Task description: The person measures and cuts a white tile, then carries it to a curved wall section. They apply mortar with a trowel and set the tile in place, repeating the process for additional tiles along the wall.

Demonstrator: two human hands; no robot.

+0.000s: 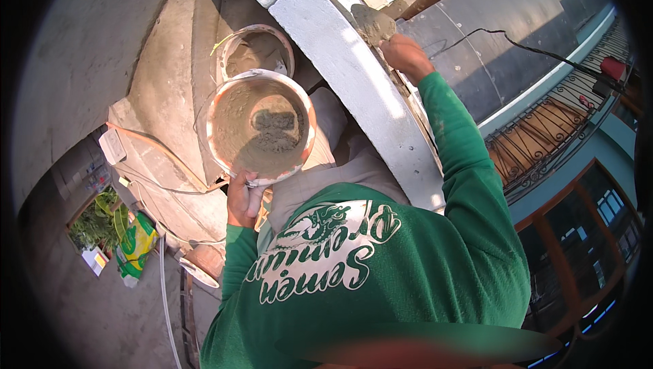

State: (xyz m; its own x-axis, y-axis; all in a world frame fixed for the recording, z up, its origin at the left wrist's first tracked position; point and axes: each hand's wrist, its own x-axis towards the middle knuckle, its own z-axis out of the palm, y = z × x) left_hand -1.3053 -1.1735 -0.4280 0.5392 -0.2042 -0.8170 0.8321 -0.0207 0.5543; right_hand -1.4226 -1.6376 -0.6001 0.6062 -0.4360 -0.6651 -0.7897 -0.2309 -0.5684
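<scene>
My left hand (243, 200) grips the near rim of a pale bucket (306, 107), fingers closed over its edge. Grey wet mortar (277, 129) lies in the bottom, and its inner wall is smeared with the same stuff. Out to the right, my right hand (406, 57) is closed round the handle of a trowel (374, 23), whose handle is mostly covered by the fingers. The blade looks coated with mortar and is held over the far side of a light grey ledge (354, 63). A second mortar-stained bucket (289, 49) stands just beyond the first.
A dark grey sheet surface (490, 36) with a black cable (537, 56) spreads beyond the ledge. At lower right are a wrought-iron railing (544, 138) and framed windows (585, 233). A white socket box (112, 146), an orange cord (160, 146) and a green-yellow sack (136, 246) are on the left.
</scene>
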